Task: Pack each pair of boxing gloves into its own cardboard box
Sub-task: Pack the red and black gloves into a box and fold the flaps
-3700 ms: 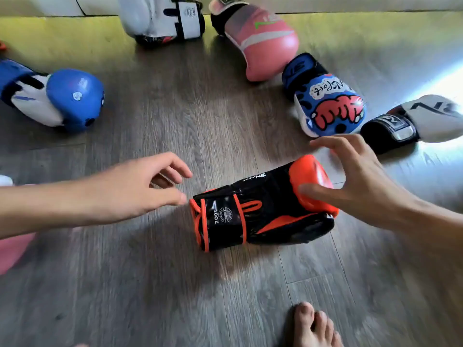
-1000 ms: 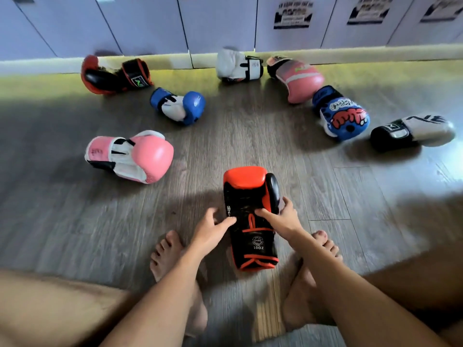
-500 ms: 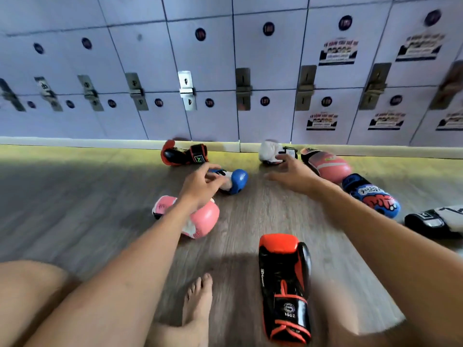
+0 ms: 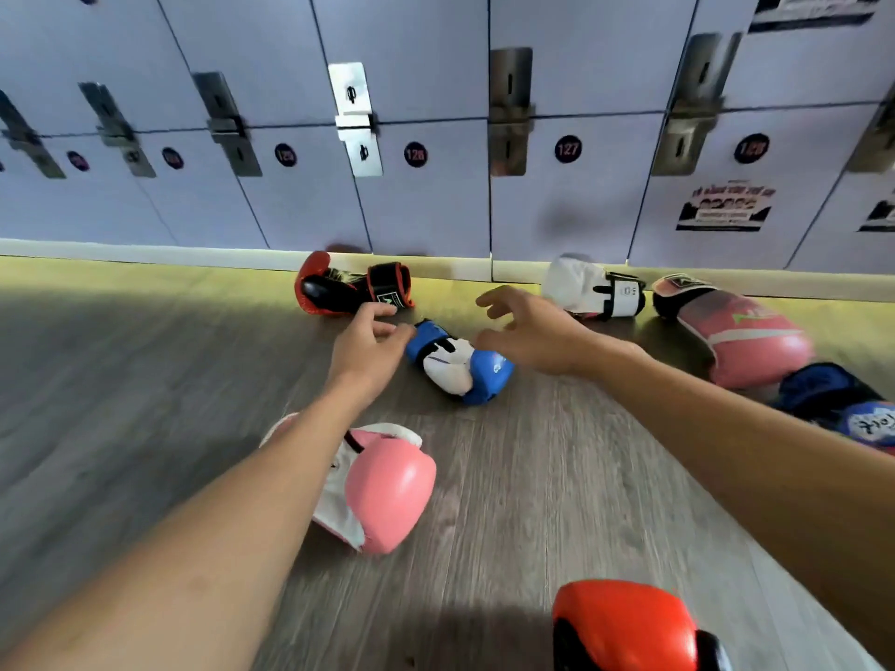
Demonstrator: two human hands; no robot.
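View from a head-worn camera, looking down over two bare arms stretched forward above a grey wooden floor (image 4: 557, 501), with a wall of numbered lockers (image 4: 436, 201) behind. Single boxing gloves lie scattered, none paired, and no cardboard box is in view. A blue-and-white glove (image 4: 460, 365) lies between the two hands. The left hand (image 4: 368, 341) hovers at its cuff, fingers loosely curled and holding nothing; whether a fingertip touches the cuff cannot be told. The right hand (image 4: 528, 331) is just beside the glove's padded end, fingers spread and empty. Just beyond the left hand, against the lockers, lies a red-and-black glove (image 4: 353, 285). A white glove (image 4: 588, 288) and a pink glove (image 4: 741, 336) lie further right, a pink-and-white glove (image 4: 382, 486) lies under the left forearm, and an orange-and-black glove (image 4: 624, 627) sits nearest the camera. The step looks like picking out a glove to pair. Next, the fingers would need to close round one glove, probably the blue-and-white, and its mate and a box must be found
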